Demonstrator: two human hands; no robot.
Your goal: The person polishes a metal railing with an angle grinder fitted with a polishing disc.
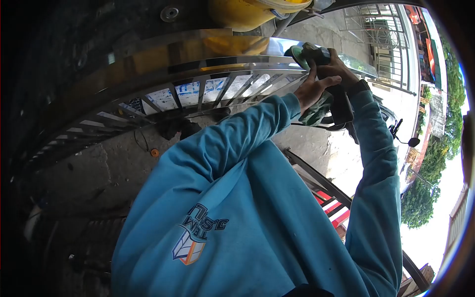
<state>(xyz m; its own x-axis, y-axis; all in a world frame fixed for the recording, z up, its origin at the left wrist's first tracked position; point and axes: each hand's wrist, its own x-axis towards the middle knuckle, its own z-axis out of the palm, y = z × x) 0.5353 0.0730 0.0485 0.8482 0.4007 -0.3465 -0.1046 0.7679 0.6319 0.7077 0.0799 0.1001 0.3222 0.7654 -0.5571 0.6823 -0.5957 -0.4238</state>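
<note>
A blue shirt point(237, 213) comes nearest. Beyond run a slatted metal railing point(173, 69) and yellow bucket point(242, 15); the left hand point(310, 91), grip unclear, meets a grinder point(316, 53) at the railing; the right hand's point(338, 69) fingers wrap it.

Power tool point(316, 53) partly hidden by the hands point(311, 92), yellow bucket point(238, 16) cut off at the top edge.

Before you, the power tool point(312, 53) is toward the right end of the railing point(232, 60); the bucket point(237, 17) lies beyond its far edge, left of the tool.
</note>
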